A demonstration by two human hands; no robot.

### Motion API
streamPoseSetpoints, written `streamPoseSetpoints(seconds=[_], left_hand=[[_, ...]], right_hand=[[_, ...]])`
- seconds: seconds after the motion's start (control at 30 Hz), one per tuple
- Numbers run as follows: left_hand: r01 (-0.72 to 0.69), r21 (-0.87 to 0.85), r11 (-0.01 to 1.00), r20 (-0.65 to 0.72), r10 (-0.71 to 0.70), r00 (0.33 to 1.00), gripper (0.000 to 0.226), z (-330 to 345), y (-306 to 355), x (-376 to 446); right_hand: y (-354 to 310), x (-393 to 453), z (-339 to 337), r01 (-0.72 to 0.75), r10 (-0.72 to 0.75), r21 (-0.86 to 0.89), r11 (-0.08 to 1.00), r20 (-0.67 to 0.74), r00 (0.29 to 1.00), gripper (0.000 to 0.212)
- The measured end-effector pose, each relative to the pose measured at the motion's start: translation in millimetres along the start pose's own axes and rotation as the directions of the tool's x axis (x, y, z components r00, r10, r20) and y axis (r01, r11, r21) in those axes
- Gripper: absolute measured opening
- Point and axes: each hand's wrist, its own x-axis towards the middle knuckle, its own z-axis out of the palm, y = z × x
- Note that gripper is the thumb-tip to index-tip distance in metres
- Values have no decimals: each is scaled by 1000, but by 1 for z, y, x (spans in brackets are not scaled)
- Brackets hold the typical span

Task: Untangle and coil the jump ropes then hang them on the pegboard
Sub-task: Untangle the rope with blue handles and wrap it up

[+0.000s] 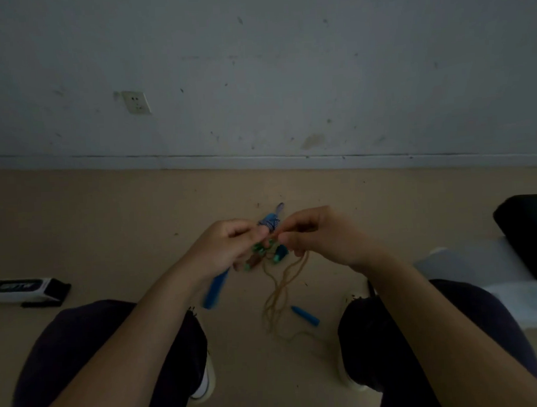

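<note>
**Two hands work on a knot of jump ropes**

A person sits and looks down at both hands, held out over a tan floor [108, 225]. The picture is dim and a bit blurry.

The left hand [229, 245] and the right hand [318, 235] are close together, almost touching. Between them is a tangled bunch of jump ropes [269, 249]. The fingers of the left hand are curled around the bunch. The right hand pinches a bit of rope at the top of the bunch with its thumb and fingertips.

A blue handle [217, 288] hangs down from under the left hand. Another blue handle with a blue and white woven cord [271, 221] sticks up above the hands. Small green beads [260, 250] show in the middle of the knot. A tan rope [280, 292] hangs down from the right hand in loose loops and reaches the floor between the person's knees. One more blue handle [306, 315] lies on the floor just beside those loops.

Dark trousers [98, 349] cover both legs, and a white shoe [204, 384] peeks out below.

A white wall [285, 64] with many small marks stands behind, with a wall socket [136, 102] on the left. A white and black box [25, 291] lies on the floor at the left. A black and white thing [528, 253] sits at the right edge; I cannot tell what it is.
</note>
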Motion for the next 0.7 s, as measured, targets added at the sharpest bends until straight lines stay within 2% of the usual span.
streamPoseSetpoints(seconds=[0.07,0.17,0.23,0.33,0.43,0.5,0.57,0.63,0.7], left_hand=[[17,-1,1000,-6,-17,1000,40,-7,-1,0],[19,-23,1000,-35,-20,999,35,-14,-1,0],[23,-91,996,-68,-29,997,33,-20,-2,1],[10,-249,968,-53,-24,998,34,-25,-4,3],[-5,-271,963,-52,-9,999,26,-23,-6,3],[-14,-217,976,-4,14,1000,18,-18,-8,2],[-31,-174,984,71,44,996,21,-12,-9,1],[-62,-192,979,124,87,989,27,-7,-9,2],[-99,-251,963,119,132,984,26,-6,-9,3]], right_hand=[[-1,-1,-4,-11,11,11,1000,-41,999,16],[-1,-3,-9,-43,56,154,987,-77,995,33],[2,-3,-11,-56,78,181,982,-120,990,24],[8,-1,-15,-64,82,91,994,-215,973,12],[12,0,-19,-70,97,127,989,-227,969,10],[12,1,-17,-65,81,91,994,-187,979,11],[13,2,-8,-46,49,26,999,-89,995,21],[14,4,4,-12,11,30,999,26,1000,26],[16,5,14,1,-6,48,999,106,994,18]])
